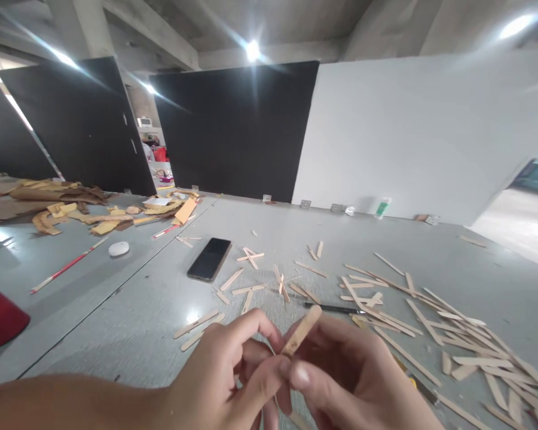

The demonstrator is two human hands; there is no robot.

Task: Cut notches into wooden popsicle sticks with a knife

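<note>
Both my hands meet low in the middle of the view over a grey table [161, 298]. My left hand [224, 370] and my right hand [349, 376] pinch the same short wooden craft stick [301, 330], which tilts up to the right between the fingertips. Fingers of both hands are curled round it. Several loose wooden sticks [430, 322] lie scattered on the table beyond and to the right of my hands.
A black phone [209, 258] lies face up ahead. A thin black pen-like tool [336, 309] rests among the sticks. Cardboard scraps [72, 209] pile at the far left, with a white round object [119, 248], a red-and-white rod [67, 266] and a red thing [0, 316] at the left edge.
</note>
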